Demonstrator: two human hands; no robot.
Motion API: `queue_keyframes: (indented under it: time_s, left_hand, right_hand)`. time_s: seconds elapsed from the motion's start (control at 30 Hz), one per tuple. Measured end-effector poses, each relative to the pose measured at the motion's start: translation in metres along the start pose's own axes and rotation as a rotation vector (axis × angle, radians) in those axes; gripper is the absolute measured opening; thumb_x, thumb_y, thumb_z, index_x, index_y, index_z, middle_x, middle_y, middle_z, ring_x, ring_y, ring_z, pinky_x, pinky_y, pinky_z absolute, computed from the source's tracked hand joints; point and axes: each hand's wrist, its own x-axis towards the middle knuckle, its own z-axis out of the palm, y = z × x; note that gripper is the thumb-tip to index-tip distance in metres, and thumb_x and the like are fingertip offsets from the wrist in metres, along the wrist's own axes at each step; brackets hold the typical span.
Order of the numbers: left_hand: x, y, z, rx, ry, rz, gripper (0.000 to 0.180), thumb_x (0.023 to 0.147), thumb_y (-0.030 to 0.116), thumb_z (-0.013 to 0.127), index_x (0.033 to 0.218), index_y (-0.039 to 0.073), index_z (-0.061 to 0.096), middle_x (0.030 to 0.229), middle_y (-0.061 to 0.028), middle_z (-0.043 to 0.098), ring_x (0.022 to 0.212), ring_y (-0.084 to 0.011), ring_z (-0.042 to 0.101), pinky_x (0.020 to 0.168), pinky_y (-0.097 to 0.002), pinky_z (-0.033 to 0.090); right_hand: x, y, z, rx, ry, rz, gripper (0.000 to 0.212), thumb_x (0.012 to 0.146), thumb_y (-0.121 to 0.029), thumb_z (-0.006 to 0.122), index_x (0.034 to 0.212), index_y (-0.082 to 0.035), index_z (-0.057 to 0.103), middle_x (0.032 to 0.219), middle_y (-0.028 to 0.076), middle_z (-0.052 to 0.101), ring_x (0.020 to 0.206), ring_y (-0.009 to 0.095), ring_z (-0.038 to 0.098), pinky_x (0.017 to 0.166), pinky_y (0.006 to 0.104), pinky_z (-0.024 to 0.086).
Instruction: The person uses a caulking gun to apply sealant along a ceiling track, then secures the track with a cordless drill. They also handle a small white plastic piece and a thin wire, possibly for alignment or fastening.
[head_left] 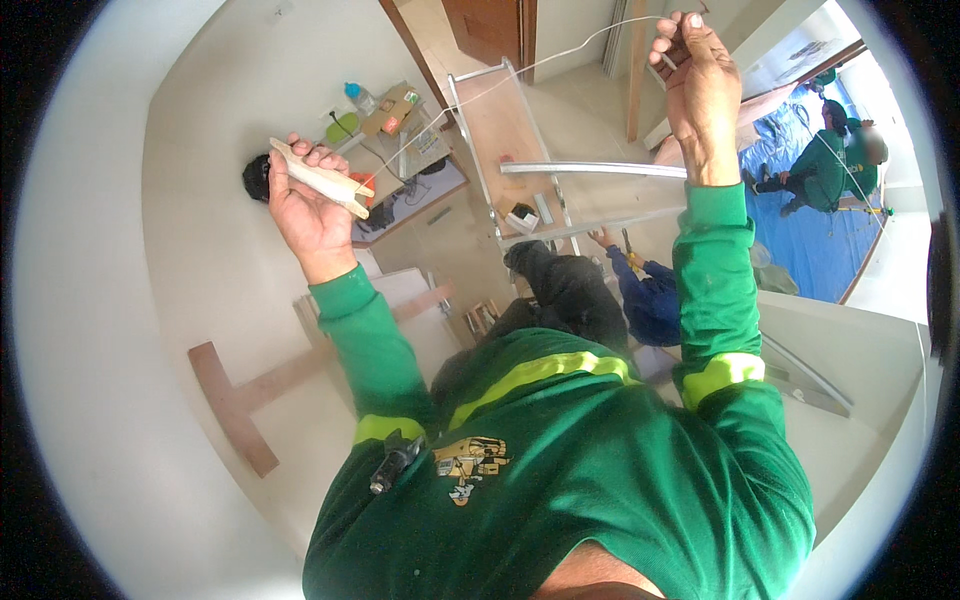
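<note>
My left hand point(308, 222) is closed around a wooden line winder point(322, 180), notched at its end and wound with white string. From the winder a length of string point(468, 98) runs slackly up and right across the view. Its far part reaches my raised right hand point(706, 95), whose fingers are curled with the thumb and fingertips pinched on it. A short pale bit shows beside the right fingers, too small to name. Both arms, in green sleeves with yellow bands, are stretched out and apart.
A metal-framed scaffold or ladder point(482, 120) stands below me. A co-worker in dark blue point(652, 300) reaches near it. Other people in green point(830, 165) are by a blue sheet point(800, 235) at the right. A small table with a box point(392, 108) stands at the left wall.
</note>
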Motion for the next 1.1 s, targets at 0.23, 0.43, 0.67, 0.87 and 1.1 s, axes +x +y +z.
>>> queue_keyframes:
  time_s: [0.23, 0.43, 0.67, 0.87, 1.1]
  left_hand:
    - [0.007, -0.003, -0.012, 0.024, 0.010, -0.039, 0.026, 0.109, 0.026, 0.057, 0.121, 0.003, 0.056, 0.106, -0.0075, 0.058, 0.092, -0.0215, 0.054, 0.087, -0.0389, 0.050]
    - [0.012, -0.014, -0.009, 0.336, -0.031, 0.001, 0.032, 0.112, 0.029, 0.055, 0.132, 0.004, 0.056, 0.123, -0.0123, 0.063, 0.113, -0.0280, 0.063, 0.103, -0.0460, 0.053]
    - [0.097, -0.099, 0.000, 0.385, 0.062, 0.056, 0.047, 0.112, 0.033, 0.051, 0.144, -0.001, 0.047, 0.144, -0.0211, 0.055, 0.127, -0.0361, 0.061, 0.118, -0.0608, 0.047]
    - [0.173, -0.127, -0.049, -0.444, 0.183, -0.168, 0.040, 0.114, 0.025, 0.045, 0.139, -0.007, 0.050, 0.117, -0.0228, 0.067, 0.106, -0.0350, 0.068, 0.103, -0.0517, 0.058]
    - [0.208, -0.165, 0.008, 0.756, -0.156, -0.334, 0.038, 0.107, 0.029, 0.062, 0.134, 0.003, 0.056, 0.095, -0.0127, 0.069, 0.081, -0.0210, 0.070, 0.073, -0.0387, 0.062]
  right_hand:
    - [-0.007, -0.010, 0.008, 0.003, -0.036, -0.079, 0.024, 0.109, -0.027, 0.062, 0.111, -0.005, 0.070, 0.101, 0.006, 0.075, 0.084, 0.014, 0.066, 0.080, 0.0316, 0.054]
    - [-0.020, -0.024, 0.035, -0.056, 0.058, -0.105, 0.021, 0.109, -0.035, 0.063, 0.098, -0.016, 0.066, 0.087, -0.001, 0.071, 0.070, 0.011, 0.063, 0.070, 0.0282, 0.050]
    - [0.040, -0.017, 0.028, -0.211, 0.037, -0.141, 0.023, 0.107, -0.034, 0.065, 0.101, -0.013, 0.068, 0.089, 0.001, 0.072, 0.071, 0.010, 0.062, 0.070, 0.0266, 0.050]
    - [0.072, 0.004, 0.025, -0.276, 0.077, -0.160, 0.024, 0.108, -0.030, 0.065, 0.103, -0.007, 0.070, 0.087, 0.004, 0.072, 0.071, 0.011, 0.062, 0.069, 0.0245, 0.050]
    - [0.123, 0.019, -0.002, -0.246, 0.127, -0.216, 0.025, 0.108, -0.029, 0.065, 0.104, -0.004, 0.069, 0.085, 0.005, 0.072, 0.071, 0.011, 0.063, 0.067, 0.0237, 0.050]
